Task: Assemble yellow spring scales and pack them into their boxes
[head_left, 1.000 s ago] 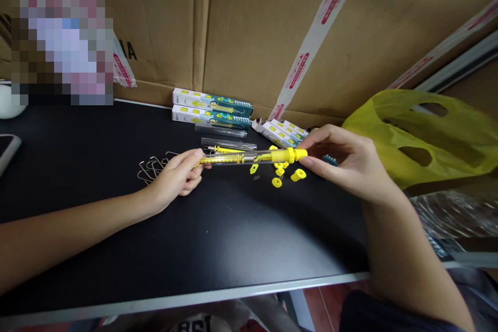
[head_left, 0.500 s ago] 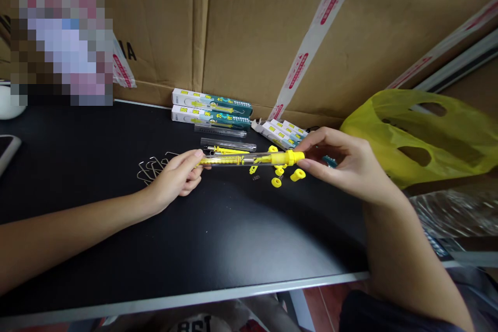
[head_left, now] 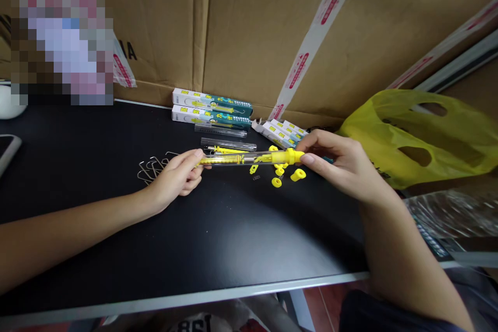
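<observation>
Holding a clear tube (head_left: 249, 158) level

The left hand (head_left: 182, 172) closes around one end of the clear tube; the right hand (head_left: 336, 163) pinches its yellow end piece (head_left: 291, 156) above the desk (head_left: 194, 249). Behind the clear tube, boxes (head_left: 202, 114) show "力计"; farther back, cardboard (head_left: 155, 15) shows "IA".

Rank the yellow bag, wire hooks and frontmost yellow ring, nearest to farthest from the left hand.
1. Wire hooks, just left of the left hand.
2. Frontmost yellow ring, on the table, to its right.
3. Yellow bag, at the far right.
</observation>
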`<state>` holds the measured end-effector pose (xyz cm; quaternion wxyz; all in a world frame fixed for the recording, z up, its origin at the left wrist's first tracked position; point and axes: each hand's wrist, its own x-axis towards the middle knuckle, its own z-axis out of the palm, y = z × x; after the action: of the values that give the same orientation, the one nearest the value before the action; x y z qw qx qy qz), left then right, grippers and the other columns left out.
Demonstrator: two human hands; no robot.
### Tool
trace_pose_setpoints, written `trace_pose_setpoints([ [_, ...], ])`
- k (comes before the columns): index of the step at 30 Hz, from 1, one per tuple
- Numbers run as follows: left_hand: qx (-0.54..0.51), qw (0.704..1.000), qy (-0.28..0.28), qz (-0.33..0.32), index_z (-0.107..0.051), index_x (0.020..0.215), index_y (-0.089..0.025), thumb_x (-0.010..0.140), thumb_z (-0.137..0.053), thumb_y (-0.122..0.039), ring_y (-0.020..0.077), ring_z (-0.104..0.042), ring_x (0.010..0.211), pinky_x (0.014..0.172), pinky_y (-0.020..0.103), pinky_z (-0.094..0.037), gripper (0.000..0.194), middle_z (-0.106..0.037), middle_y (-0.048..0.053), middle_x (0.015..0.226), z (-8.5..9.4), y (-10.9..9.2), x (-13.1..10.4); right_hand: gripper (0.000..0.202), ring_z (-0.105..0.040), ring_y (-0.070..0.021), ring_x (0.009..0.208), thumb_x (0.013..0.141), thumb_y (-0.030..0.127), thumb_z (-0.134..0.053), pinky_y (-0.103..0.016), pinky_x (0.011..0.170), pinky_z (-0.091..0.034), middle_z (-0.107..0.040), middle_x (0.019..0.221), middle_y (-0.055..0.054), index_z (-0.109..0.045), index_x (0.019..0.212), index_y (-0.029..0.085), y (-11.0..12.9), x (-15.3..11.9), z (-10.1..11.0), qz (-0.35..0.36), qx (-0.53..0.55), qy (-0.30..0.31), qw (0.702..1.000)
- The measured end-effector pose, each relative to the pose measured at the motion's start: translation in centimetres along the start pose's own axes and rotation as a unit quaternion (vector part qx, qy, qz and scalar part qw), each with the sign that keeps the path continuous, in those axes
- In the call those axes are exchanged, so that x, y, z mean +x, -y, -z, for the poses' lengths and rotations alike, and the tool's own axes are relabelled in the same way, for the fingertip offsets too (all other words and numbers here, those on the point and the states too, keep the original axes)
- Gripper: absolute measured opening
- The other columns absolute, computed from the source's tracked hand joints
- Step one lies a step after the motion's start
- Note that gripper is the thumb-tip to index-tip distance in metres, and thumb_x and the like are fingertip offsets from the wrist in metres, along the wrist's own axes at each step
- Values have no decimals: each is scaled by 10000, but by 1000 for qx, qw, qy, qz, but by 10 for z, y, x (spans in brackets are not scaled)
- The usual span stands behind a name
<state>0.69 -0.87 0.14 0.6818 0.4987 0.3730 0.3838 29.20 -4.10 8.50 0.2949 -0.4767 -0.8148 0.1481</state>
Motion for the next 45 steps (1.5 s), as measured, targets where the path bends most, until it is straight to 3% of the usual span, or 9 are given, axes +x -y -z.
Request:
trace_pose_setpoints([
  [4, 2, 1000, 2, -4, -523, 759, -137, 960, -392, -322, 18, -171, 375, 335, 139, -115, 303, -245, -94, 529, 0, 1, 0, 243, -560, -148, 632, 839, 447, -616, -260, 538, -429, -614, 765, -27, -585, 862, 207, 0, -1, 0, -5, 4, 7, 1000],
  [19, 11, 1000, -2, -5, -524, 765, -149, 920, -458, -377, 22, -175, 376, 336, 133, -122, 284, -245, -97, 536, 0, 2, 0, 391, -459, -127, 555, 920, 498, -452, -254, 529, -375, -514, 624, -1, -530, 685, 195, 1, 2, -2, 7, -16, 60, 998],
  [33, -2, 1000, -2, -3, -526, 763, -138, 949, -413, -346, 22, -162, 376, 334, 141, -115, 302, -244, -96, 528, 0, -1, 0, 237, -581, -157, 657, 767, 407, -709, -261, 549, -481, -615, 802, -27, -582, 848, 223, 1, -2, 0, -17, 38, 6, 999],
  [45, 9, 1000, -2, -3, -495, 748, -158, 921, -462, -373, 23, -171, 378, 343, 140, -120, 278, -236, -98, 539, 0, 0, -1, 201, -558, -146, 632, 774, 371, -693, -251, 526, -458, -600, 767, -18, -573, 836, 222, 0, -2, 2, -3, 11, 32, 999],
])
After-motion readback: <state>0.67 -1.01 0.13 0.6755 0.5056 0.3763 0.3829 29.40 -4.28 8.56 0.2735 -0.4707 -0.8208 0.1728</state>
